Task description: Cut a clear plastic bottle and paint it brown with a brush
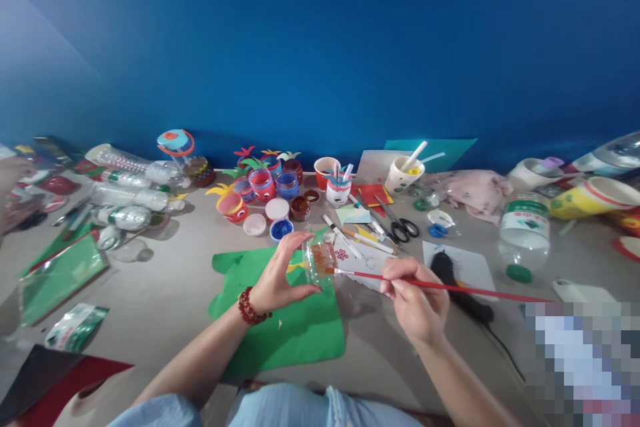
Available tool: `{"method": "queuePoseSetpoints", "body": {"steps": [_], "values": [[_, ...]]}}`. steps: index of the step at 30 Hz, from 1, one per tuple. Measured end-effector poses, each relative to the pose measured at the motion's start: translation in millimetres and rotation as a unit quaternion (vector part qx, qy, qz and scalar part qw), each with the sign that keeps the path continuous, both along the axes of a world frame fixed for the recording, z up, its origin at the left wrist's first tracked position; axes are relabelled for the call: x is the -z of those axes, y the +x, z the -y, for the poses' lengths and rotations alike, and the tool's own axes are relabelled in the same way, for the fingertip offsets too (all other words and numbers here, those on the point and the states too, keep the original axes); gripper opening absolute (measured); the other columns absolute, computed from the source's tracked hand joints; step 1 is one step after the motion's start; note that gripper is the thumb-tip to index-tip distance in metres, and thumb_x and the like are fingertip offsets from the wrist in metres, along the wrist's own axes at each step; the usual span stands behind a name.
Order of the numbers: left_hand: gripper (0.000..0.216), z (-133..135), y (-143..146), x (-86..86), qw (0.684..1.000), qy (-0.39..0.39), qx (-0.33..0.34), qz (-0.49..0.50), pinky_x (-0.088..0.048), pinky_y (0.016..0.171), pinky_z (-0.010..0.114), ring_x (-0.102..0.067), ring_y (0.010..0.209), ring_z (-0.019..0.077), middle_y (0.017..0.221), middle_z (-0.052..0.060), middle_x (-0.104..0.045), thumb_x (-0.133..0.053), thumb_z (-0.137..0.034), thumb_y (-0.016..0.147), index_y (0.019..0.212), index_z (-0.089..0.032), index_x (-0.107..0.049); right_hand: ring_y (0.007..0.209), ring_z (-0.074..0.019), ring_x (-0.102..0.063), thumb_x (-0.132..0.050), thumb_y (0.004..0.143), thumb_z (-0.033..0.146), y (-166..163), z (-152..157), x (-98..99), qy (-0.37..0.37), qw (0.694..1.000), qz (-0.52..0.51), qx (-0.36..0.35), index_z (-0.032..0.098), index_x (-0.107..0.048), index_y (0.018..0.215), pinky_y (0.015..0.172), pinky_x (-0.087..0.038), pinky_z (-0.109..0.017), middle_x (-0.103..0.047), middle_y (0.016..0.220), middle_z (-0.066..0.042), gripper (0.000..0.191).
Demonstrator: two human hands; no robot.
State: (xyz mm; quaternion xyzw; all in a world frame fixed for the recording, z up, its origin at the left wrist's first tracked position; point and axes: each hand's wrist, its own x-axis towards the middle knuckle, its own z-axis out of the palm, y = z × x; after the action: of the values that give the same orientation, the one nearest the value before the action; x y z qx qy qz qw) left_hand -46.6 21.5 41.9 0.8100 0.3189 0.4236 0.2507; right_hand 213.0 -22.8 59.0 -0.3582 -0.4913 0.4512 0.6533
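My left hand (280, 273), with a red bead bracelet on the wrist, is closed around a small clear cut plastic bottle piece (319, 259) held above a green paper sheet (290, 320). Brown paint covers part of the piece. My right hand (415, 297) pinches a long red-handled paintbrush (450, 285), and the brush tip touches the plastic piece's painted side.
Small paint pots (280, 228) and decorated cups (261, 183) stand behind the green sheet. Scissors (403, 227), markers and a cup with brushes (403, 175) lie to the right. Plastic bottles (130, 197) lie at left, an upturned bottle (524, 233) at right. A blue wall rises behind.
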Motion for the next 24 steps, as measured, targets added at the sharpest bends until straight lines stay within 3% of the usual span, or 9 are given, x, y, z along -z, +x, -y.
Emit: {"method": "queuePoseSetpoints", "body": {"steps": [7, 24], "values": [[0.088, 0.9, -0.3, -2.2, 1.000, -0.012, 0.001, 0.000, -0.044, 0.108, 0.059, -0.049, 0.133, 0.0359, 0.141, 0.019, -0.050, -0.079, -0.050, 0.076, 0.147, -0.024, -0.034, 0.059, -0.0142, -0.052, -0.054, 0.086, 0.011, 0.0, 1.5, 2.0, 0.003, 0.999, 0.007, -0.038, 0.021, -0.068, 0.082, 0.050, -0.035, -0.026, -0.061, 0.063, 0.000, 0.017], [0.088, 0.6, -1.3, -1.6, 1.000, -0.005, 0.000, -0.005, -0.043, 0.109, 0.059, -0.048, 0.133, 0.0358, 0.141, 0.019, -0.051, -0.079, -0.050, 0.076, 0.147, -0.023, -0.034, 0.058, -0.0140, -0.052, -0.054, 0.083, 0.010, 1.2, 1.9, 2.8, 0.005, 1.000, 0.006, -0.006, 0.021, -0.068, 0.081, 0.050, -0.034, -0.026, -0.060, 0.062, 0.001, 0.018]]}}
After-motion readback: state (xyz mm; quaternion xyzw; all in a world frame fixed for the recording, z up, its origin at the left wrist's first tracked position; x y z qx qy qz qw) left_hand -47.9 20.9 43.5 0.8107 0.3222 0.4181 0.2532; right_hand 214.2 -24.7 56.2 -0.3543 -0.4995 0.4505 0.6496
